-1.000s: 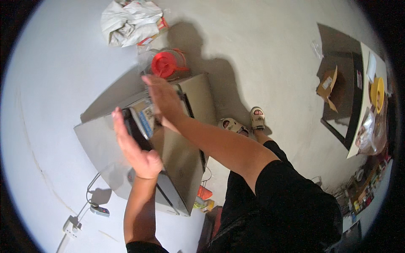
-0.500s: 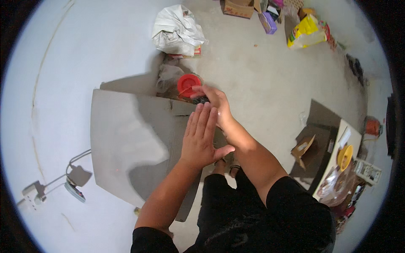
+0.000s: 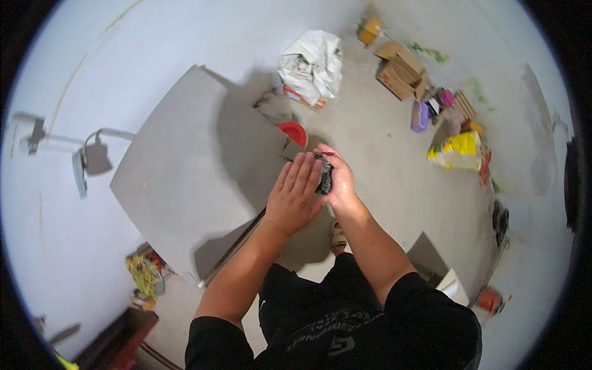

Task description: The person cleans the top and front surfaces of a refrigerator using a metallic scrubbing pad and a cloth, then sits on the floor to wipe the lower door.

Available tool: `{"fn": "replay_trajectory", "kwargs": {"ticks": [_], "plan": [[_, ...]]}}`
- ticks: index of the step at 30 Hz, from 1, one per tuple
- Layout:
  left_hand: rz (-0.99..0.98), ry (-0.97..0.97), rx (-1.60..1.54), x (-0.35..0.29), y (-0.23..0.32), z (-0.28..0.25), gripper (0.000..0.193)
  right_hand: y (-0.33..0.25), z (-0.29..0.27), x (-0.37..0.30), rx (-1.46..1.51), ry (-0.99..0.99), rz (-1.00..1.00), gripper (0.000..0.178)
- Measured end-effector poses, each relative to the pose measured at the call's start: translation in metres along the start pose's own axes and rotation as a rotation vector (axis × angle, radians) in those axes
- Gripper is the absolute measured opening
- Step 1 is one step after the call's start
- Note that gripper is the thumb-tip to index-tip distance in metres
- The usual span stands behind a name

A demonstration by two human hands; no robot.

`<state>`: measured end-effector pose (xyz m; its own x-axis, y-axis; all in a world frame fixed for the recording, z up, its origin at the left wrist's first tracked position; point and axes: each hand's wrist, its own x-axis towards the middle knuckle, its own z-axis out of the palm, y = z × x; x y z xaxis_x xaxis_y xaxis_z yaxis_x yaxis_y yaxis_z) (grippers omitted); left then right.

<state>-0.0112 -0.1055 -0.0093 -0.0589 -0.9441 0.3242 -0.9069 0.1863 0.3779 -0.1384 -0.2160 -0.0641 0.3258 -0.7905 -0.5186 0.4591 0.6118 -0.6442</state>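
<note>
From here I see the black-and-grey, crumpled-looking lump of unclear material (image 3: 325, 182) just right of the flat, straightened fingers of my left hand (image 3: 293, 200), its long axis roughly along them, against my right hand (image 3: 341, 182), whose closure I cannot tell.

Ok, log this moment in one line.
left hand: flat | right hand: at dark crinkled item | nearby: grey surface, white sack

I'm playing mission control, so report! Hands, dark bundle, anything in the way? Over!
Left hand open, held flat. Right hand cupped beside dark crumpled bundle. Nothing seen blocking the hands; large grey box close at left.
</note>
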Motion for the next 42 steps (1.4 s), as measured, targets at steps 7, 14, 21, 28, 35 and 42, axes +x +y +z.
{"fn": "replay_trajectory", "kwargs": {"ticks": [7,14,21,28,35,42], "plan": [[-0.692,0.067,0.294,-0.135,0.032,-0.058,0.091,-0.046,0.036,0.005,-0.219,-0.2,-0.152,0.022],[-0.94,0.201,0.472,-0.212,0.021,-0.068,0.075,0.008,0.11,-0.003,-1.04,-0.78,-0.708,0.022],[-1.003,0.256,0.487,-0.226,0.02,-0.065,0.072,0.034,0.094,-0.026,-1.681,-0.648,-1.477,0.045],[-0.943,0.54,0.286,-0.24,0.013,-0.054,0.083,0.143,0.159,-0.081,-1.883,-0.803,-1.216,0.047],[-0.837,1.051,0.123,-0.262,0.001,-0.063,0.074,0.243,0.199,-0.138,-1.706,-1.239,-1.37,0.052],[-1.061,0.449,0.369,-0.27,-0.018,-0.084,0.069,0.083,0.155,-0.002,-2.022,-0.409,-1.233,0.052]]}}
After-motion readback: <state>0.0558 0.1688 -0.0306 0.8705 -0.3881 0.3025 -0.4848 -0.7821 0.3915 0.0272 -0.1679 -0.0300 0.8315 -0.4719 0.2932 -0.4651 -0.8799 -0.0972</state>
